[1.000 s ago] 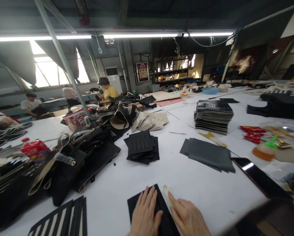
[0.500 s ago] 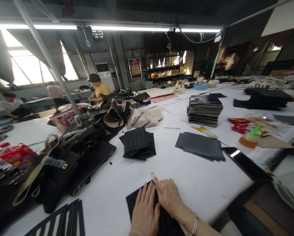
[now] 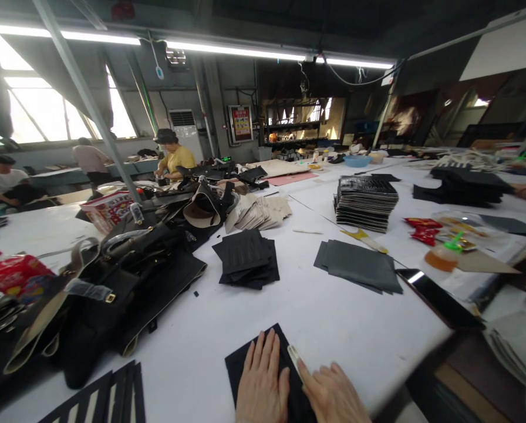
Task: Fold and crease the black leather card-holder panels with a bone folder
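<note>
A black flat piece (image 3: 239, 363), leather or similar sheet, lies on the white table at the bottom middle. Flat on top of it rests my left hand (image 3: 263, 379), fingers stretched out and pressing down. My right hand (image 3: 331, 392) is closed around a small pale flat tool (image 3: 293, 356), perhaps a bone folder, with the index finger laid along it. The tool's tip touches the right edge of the black piece. Beyond my hands sits a stack of black pieces (image 3: 248, 258), and to its right are dark grey sheets (image 3: 362, 265).
Black bags with straps (image 3: 126, 282) are heaped on the left, near striped black pieces (image 3: 100, 399). Further back stand a tall black stack (image 3: 365, 202) and beige pieces (image 3: 258, 211). A phone (image 3: 439, 299) and a glue bottle (image 3: 443, 255) lie right. A person in yellow (image 3: 179, 157) works behind.
My right hand with the pale tool has slid down the right edge of the black piece, toward me. My left hand stays in place on the piece.
</note>
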Tool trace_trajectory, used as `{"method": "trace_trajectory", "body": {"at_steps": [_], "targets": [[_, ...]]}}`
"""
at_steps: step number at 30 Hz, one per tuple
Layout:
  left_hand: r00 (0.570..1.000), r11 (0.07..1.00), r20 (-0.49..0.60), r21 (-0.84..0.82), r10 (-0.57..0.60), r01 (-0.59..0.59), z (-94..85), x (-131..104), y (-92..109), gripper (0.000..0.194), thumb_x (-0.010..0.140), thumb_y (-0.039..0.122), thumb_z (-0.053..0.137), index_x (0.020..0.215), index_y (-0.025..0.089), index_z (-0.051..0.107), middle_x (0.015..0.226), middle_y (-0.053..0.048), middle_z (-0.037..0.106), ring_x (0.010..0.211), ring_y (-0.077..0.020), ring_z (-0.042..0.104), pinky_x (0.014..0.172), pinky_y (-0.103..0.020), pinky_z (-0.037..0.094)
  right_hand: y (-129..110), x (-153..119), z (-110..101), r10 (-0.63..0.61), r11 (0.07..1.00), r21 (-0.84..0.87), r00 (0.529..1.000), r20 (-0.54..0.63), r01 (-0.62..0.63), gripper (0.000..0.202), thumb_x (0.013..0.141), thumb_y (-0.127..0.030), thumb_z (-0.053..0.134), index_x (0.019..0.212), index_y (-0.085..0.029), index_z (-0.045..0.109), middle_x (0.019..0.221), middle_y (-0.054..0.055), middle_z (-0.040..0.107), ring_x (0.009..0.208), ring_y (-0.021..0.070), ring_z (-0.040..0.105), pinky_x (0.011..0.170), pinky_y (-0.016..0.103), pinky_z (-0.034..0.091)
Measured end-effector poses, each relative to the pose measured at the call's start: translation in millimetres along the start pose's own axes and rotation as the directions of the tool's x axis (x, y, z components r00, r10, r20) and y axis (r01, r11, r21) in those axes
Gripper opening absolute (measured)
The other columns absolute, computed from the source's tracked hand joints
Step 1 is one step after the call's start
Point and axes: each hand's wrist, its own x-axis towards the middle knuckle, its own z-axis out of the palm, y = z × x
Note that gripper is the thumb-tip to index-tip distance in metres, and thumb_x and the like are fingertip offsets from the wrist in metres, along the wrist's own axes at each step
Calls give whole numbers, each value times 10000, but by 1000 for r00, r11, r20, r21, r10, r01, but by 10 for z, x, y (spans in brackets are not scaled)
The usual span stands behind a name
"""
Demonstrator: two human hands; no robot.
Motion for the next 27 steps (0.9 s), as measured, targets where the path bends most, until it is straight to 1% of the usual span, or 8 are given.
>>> {"method": "trace_trajectory", "body": {"at_steps": [4,7,11,14,17,20,23,27], "targets": [[999,999,19,4,-35,35,-53,20,45,493,925,358,366,1394,209,335,1442,18,279,1313,-252,319,1054,-436,373,-1,522,104,119,987,75,957,265,-143,381,865,-142,375,1225,-162,500,729,13,654,704,196,599,783,377,318],[999,999,8,20,-41,41,-52,22,58,493,922,367,365,1382,187,363,1437,1,297,1310,-244,325,1055,-429,374,23,764,154,161,976,94,937,311,-199,400,878,-171,367,1256,-226,485,773,20,657,732,198,597,751,359,355],[999,998,-26,40,-46,47,-17,9,43,486,921,384,364,1362,184,402,1425,-5,336,1298,-239,350,1049,-422,384,45,714,143,252,955,79,921,298,-287,413,853,-170,396,1260,-161,463,928,80,652,828,208,595,756,334,399],[998,998,-31,36,-48,49,-16,6,44,485,919,382,371,1363,188,402,1427,-1,340,1300,-237,349,1049,-418,383,44,567,62,302,938,70,900,315,-339,286,832,-154,413,1075,-140,564,932,101,639,866,230,592,776,343,416],[998,998,-28,33,-60,61,-33,8,59,488,917,373,369,1363,177,403,1430,-5,340,1302,-241,345,1054,-425,376,41,494,-48,323,924,85,879,350,-373,238,825,-108,380,927,-176,585,865,66,632,764,200,610,688,302,436],[998,998,-17,28,-60,60,-49,10,73,490,916,368,370,1368,180,397,1434,-7,337,1307,-242,336,1060,-425,366,44,507,-115,320,914,118,868,380,-389,356,832,-71,331,1091,-169,556,914,64,654,746,168,627,656,260,446],[998,998,-5,24,-60,60,-70,8,80,490,921,360,363,1378,186,379,1438,-7,333,1312,-243,328,1065,-427,357,50,566,-116,277,898,202,858,432,-391,455,858,-119,343,1300,-159,445,972,80,680,868,187,635,734,271,460],[997,998,29,13,-68,68,-103,4,84,493,929,378,348,1384,192,368,1449,0,305,1320,-243,311,1071,-423,348,37,648,-91,253,878,258,850,462,-402,478,857,-144,335,1325,-149,436,1010,104,684,934,209,625,776,291,465]]}}
